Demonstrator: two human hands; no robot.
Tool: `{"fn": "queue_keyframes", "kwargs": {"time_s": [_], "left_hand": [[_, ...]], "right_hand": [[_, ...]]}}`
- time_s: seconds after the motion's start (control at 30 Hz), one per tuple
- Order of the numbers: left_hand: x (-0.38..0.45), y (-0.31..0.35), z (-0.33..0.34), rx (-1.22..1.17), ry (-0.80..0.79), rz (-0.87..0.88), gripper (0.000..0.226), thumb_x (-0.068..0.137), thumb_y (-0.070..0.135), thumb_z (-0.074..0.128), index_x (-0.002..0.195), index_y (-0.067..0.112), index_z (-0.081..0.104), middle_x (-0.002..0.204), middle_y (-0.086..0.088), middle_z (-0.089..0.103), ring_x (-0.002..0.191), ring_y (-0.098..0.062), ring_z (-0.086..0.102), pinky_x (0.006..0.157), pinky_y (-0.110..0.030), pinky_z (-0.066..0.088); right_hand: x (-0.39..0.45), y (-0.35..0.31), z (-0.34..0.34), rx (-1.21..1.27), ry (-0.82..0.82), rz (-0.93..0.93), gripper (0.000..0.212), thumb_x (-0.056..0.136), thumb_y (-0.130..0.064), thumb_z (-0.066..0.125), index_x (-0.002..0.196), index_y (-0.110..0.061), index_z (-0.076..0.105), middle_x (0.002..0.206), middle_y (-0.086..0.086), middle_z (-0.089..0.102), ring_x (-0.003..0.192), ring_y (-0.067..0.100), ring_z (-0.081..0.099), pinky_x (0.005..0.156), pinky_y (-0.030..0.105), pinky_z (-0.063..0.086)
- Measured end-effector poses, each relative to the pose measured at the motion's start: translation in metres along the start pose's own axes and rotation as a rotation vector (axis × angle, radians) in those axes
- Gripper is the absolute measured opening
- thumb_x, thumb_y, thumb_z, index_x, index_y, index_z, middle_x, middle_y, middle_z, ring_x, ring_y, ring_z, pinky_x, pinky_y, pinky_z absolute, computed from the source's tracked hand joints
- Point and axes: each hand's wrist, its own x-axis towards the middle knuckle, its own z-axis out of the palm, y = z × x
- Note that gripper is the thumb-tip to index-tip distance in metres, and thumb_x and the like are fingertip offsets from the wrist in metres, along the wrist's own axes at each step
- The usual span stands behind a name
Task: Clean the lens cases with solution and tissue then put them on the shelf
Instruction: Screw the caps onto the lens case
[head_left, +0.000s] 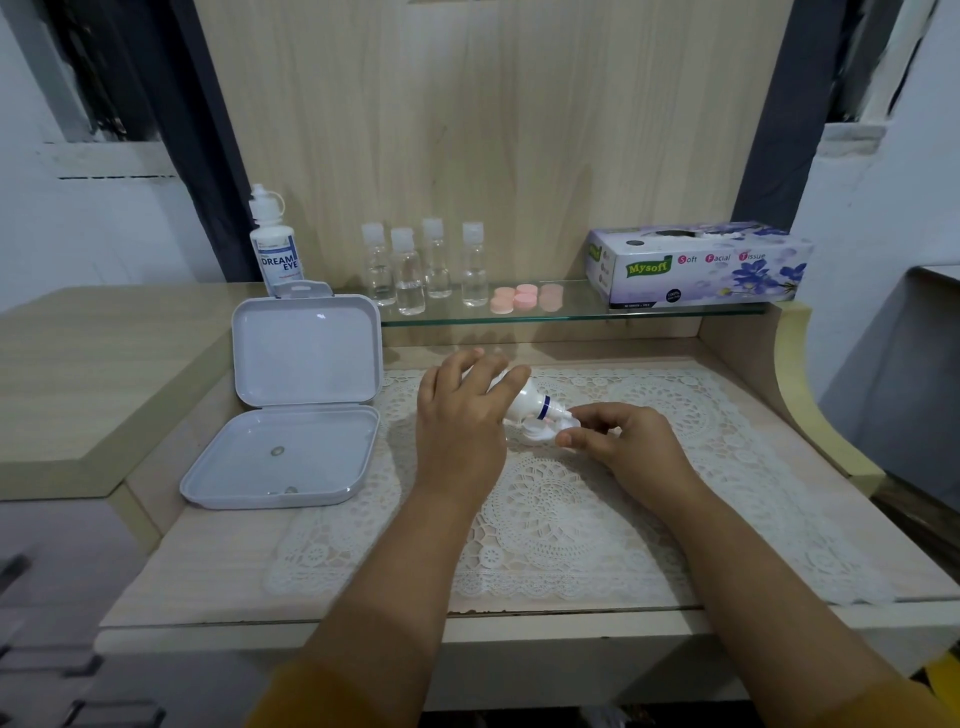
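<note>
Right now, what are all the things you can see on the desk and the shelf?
Solution bottle: 1, white, upright, shelf's left end.
Clear bottles: 4, see-through, glass shelf.
Pink caps: about 5, pink, shelf.
Tissue box: 1, purple flowers, shelf's right.
Open box: 1, white, desk's left.
Lace mat: 1, white, on desk.
Small bottle: 1, white, tilted in left hand.
Lens case: 1, white, over mat.
Left hand: holds small bottle.
Right hand: pinches lens case.
</note>
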Motion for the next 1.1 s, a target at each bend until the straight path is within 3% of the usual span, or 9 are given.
{"fn": "queue_keyframes", "kwargs": {"time_s": [0.4, 0.67, 1.1], "left_hand": [[-0.0009, -0.0009, 0.001, 0.013, 0.009, -0.019, 0.053, 0.063, -0.006, 0.068, 0.109, 0.02, 0.068, 0.109, 0.001, 0.066, 0.109, -0.021, 0.044, 0.091, -0.04, 0.034], [-0.0011, -0.0015, 0.0016, 0.026, 0.01, -0.009, 0.053, 0.062, -0.006, 0.065, 0.109, 0.02, 0.068, 0.108, 0.002, 0.066, 0.109, -0.021, 0.043, 0.092, -0.037, 0.03], [-0.0006, -0.0016, 0.0029, 0.005, 0.033, 0.008, 0.052, 0.061, -0.007, 0.062, 0.106, 0.019, 0.07, 0.106, 0.0, 0.067, 0.108, -0.021, 0.043, 0.091, -0.037, 0.029]], "right_hand": [[-0.0003, -0.0001, 0.0003, 0.002, 0.004, 0.015, 0.017, 0.075, -0.023, 0.078, 0.089, -0.029, 0.071, 0.079, -0.004, 0.067, 0.072, 0.007, 0.056, 0.059, 0.002, 0.04], [-0.001, -0.0012, 0.0005, -0.001, 0.01, 0.002, 0.017, 0.074, -0.024, 0.078, 0.082, -0.036, 0.068, 0.081, -0.001, 0.068, 0.073, 0.009, 0.057, 0.061, 0.005, 0.041], [0.0006, 0.0018, 0.0004, -0.013, 0.001, 0.016, 0.016, 0.075, -0.025, 0.078, 0.089, -0.03, 0.072, 0.08, -0.002, 0.068, 0.074, 0.01, 0.058, 0.061, 0.008, 0.043]]}}
